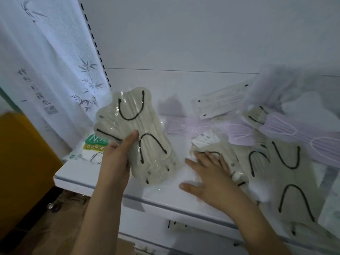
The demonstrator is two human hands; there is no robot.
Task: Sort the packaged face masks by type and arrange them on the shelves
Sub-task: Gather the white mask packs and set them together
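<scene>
White shelf (103, 178) as landmark throughout.

Left hand (117, 159): above the shelf's front-left part, gripping a fanned bundle of beige masks (136, 133) in clear wrap, black ear loops showing; thumb pressed across the front of the packs, fingers curled behind. Bundle lifted clear of the shelf surface, tilted, upper end leaning toward the shelf's back panel.

Right hand (209, 173): flat on the shelf near its front edge, fingers straight and spread, fingertips resting on a wrapped beige pack (217, 151) lying mid-shelf. Nothing pinched there.

Further along the shelf to the right: more beige packs with black loops (287, 162), overlapping and spilling past the front edge. Behind these, toward the back panel: lilac masks (237, 133) with white loops, lying flat, one more lilac bundle (287, 129) at the far right, partly blurred. Against the back panel, a flat pleated white mask pack (222, 102), tilted.

At the shelf's left end, just behind the left hand: a white packet with green lettering (90, 150), partly hidden by the wrist.

Left of the shelf: pale curtain with bamboo print (46, 61) and a yellow object (24, 155), blurred. Below the shelf's front edge: a lower shelf level (158, 242), contents too dim to tell.
</scene>
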